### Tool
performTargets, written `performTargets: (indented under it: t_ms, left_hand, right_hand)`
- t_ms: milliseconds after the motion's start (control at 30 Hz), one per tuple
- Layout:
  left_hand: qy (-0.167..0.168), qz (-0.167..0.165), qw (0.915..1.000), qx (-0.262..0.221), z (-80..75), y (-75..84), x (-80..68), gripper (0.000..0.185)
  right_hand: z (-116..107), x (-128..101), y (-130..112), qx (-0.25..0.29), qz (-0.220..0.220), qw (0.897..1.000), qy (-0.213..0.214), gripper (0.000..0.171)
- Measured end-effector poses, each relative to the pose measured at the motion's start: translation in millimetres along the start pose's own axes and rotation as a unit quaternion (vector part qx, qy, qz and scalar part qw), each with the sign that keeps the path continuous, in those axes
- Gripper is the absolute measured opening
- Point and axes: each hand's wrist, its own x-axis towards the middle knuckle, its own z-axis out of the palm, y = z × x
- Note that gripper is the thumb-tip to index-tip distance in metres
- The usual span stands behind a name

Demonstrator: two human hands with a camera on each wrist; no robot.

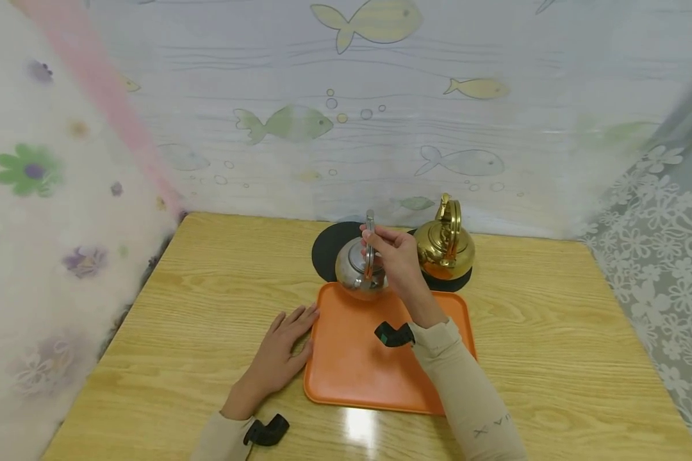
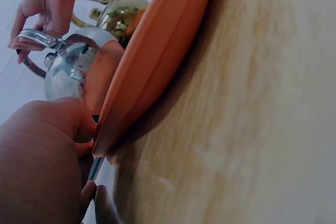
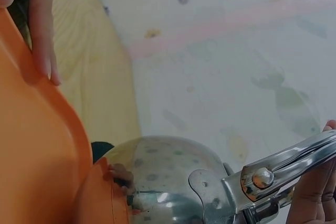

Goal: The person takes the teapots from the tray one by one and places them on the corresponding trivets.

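A person's right hand [image 1: 395,256] curls its fingers [image 2: 50,24] around the upright handle of a silver kettle [image 1: 357,272] at the far edge of an orange tray [image 1: 357,365] on the wooden desk [image 1: 207,307]. The left hand [image 1: 282,352] lies flat, fingers straight, against the tray's left rim. A gold kettle [image 1: 444,243] stands just behind on a black mat [image 1: 329,246].
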Motion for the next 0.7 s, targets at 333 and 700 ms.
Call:
performTargets:
  t_ms: [333, 700]
  left_hand:
    - [0.001, 0.003, 1.0000, 0.001, 2.9, -2.8, 0.4, 0.051]
    - [0.005, 0.003, 1.0000, 0.002, 1.3, -3.3, -1.0, 0.051]
  right_hand:
    - [-3, 7, -1, 0.011, -0.001, 1.000, 0.012, 0.043]
    - [-3, 15, 1, 0.007, -0.017, 1.000, 0.003, 0.046]
